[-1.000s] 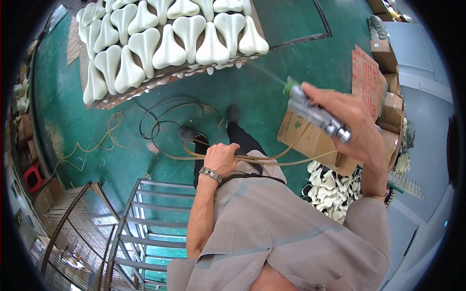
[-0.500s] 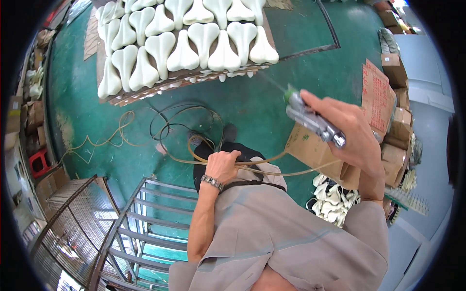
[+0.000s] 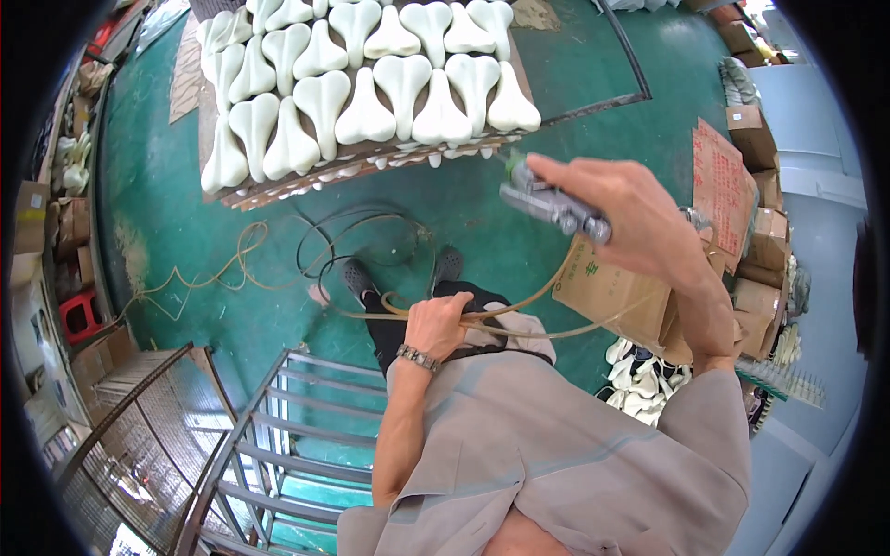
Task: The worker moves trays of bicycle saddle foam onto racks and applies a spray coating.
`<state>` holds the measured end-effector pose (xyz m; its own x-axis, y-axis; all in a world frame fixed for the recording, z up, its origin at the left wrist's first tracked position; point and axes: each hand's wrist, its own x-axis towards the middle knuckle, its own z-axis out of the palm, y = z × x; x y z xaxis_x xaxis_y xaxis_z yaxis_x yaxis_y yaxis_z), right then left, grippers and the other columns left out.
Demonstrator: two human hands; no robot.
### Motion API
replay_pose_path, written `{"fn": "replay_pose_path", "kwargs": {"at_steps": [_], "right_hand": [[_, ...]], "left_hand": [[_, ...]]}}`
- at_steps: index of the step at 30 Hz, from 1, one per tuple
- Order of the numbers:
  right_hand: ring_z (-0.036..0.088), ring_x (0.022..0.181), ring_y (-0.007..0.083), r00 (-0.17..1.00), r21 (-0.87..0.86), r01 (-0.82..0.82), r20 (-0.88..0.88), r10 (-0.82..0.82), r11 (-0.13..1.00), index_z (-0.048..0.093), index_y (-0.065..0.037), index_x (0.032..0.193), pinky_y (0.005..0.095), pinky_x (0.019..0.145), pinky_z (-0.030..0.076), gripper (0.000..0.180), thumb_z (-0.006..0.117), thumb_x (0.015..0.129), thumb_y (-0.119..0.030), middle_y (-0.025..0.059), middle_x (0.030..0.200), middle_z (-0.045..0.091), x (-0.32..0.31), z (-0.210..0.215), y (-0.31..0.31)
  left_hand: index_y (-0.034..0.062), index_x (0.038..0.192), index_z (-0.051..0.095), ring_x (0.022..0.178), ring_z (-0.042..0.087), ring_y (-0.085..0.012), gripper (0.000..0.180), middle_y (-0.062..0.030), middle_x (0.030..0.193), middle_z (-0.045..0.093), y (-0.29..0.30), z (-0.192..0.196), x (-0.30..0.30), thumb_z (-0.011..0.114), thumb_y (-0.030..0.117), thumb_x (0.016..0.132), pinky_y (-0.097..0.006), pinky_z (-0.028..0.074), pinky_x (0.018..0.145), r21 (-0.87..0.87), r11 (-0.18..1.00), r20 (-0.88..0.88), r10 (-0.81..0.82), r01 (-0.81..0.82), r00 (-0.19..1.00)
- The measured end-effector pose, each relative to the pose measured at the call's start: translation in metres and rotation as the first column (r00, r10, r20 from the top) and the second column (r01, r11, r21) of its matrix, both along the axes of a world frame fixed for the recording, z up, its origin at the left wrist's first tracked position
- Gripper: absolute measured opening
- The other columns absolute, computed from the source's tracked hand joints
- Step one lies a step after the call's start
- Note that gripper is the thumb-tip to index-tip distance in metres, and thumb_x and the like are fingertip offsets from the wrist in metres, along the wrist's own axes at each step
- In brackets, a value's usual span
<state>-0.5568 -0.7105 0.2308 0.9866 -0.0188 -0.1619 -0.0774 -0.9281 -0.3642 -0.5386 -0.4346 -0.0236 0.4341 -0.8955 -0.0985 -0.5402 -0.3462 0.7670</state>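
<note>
My right hand (image 3: 640, 222) is wrapped round a silver spray gun (image 3: 553, 206). The gun's green-collared nozzle points toward the stack of white saddle-shaped foam pieces (image 3: 403, 97), and open air separates the two. These pieces lie in rows, wide and narrow ends alternating. At my waist, my left hand (image 3: 434, 326) is closed on a thin tan hose (image 3: 547, 334). One length of it runs right toward the gun hand; other loops trail left to coils on the floor. Where the hose joins the gun is hidden by my right hand.
Dark and tan hose coils (image 3: 348, 222) lie on the green floor before my shoes. A metal rack (image 3: 315, 422) stands at lower left. On the right are an open carton (image 3: 616, 292), a heap of white pieces (image 3: 640, 380) and stacked boxes (image 3: 768, 236). A black metal frame (image 3: 603, 109) juts beside the stack.
My right hand has moved left with the spray gun, bringing it closer to my left hand's side. My left hand still grips the hose. The whole view has shifted slightly.
</note>
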Motion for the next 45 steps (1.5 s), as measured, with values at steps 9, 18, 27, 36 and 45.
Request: {"fn": "replay_pose_path", "kwargs": {"at_steps": [9,18,27,36,45], "right_hand": [[0.069,0.092,0.0407,0.982,-0.05,0.167,-0.085,-0.171,0.985,0.058,-0.006,0.147,0.0446,0.081,0.055,0.079,0.068,0.07,0.014,0.0197,0.107,0.071,0.04,0.017,0.067],[0.071,0.094,0.0378,0.974,0.002,0.226,0.004,-0.226,0.974,0.058,-0.005,0.147,0.0438,0.081,0.055,0.079,0.064,0.07,0.013,0.0182,0.106,0.072,0.098,0.012,0.13],[0.07,0.093,0.0403,0.984,-0.015,0.179,0.025,-0.178,0.984,0.059,-0.006,0.147,0.0446,0.079,0.055,0.08,0.063,0.07,0.015,0.0191,0.106,0.072,0.115,0.001,0.14],[0.072,0.093,0.0386,0.979,-0.049,0.2,-0.024,-0.202,0.979,0.06,-0.007,0.146,0.0428,0.081,0.057,0.081,0.07,0.067,0.01,0.0182,0.107,0.074,0.078,0.015,0.155],[0.071,0.089,0.0381,0.987,0.02,0.14,-0.086,-0.138,0.99,0.059,-0.005,0.147,0.0429,0.078,0.056,0.081,0.069,0.068,0.01,0.0179,0.101,0.072,0.075,0.023,0.163]], "left_hand": [[0.0112,0.106,0.074,0.073,0.07,-0.0368,0.032,-0.0151,0.075,0.072,0.046,-0.005,0.071,0.081,0.034,0.085,-0.048,0.053,0.063,0.029,0.993,-0.075,-0.112,0.114,0.991],[0.0109,0.108,0.074,0.078,0.071,-0.0372,0.028,-0.0158,0.083,0.074,0.089,-0.016,0.118,0.077,0.031,0.089,-0.049,0.053,0.066,0.058,0.97,-0.133,-0.226,0.235,0.965],[0.0106,0.11,0.074,0.078,0.071,-0.0378,0.029,-0.0165,0.082,0.074,0.111,-0.018,0.128,0.076,0.031,0.089,-0.049,0.053,0.065,0.104,0.966,-0.144,-0.223,0.238,0.964],[0.0088,0.105,0.074,0.076,0.071,-0.0382,0.021,-0.0176,0.076,0.072,0.105,-0.014,0.112,0.074,0.021,0.088,-0.051,0.052,0.065,0.111,0.967,-0.159,-0.209,0.228,0.965],[0.0116,0.108,0.075,0.076,0.071,-0.0389,0.026,-0.0179,0.077,0.072,0.102,-0.023,0.102,0.076,0.029,0.089,-0.05,0.053,0.065,0.106,0.96,-0.123,-0.247,0.26,0.961]]}}
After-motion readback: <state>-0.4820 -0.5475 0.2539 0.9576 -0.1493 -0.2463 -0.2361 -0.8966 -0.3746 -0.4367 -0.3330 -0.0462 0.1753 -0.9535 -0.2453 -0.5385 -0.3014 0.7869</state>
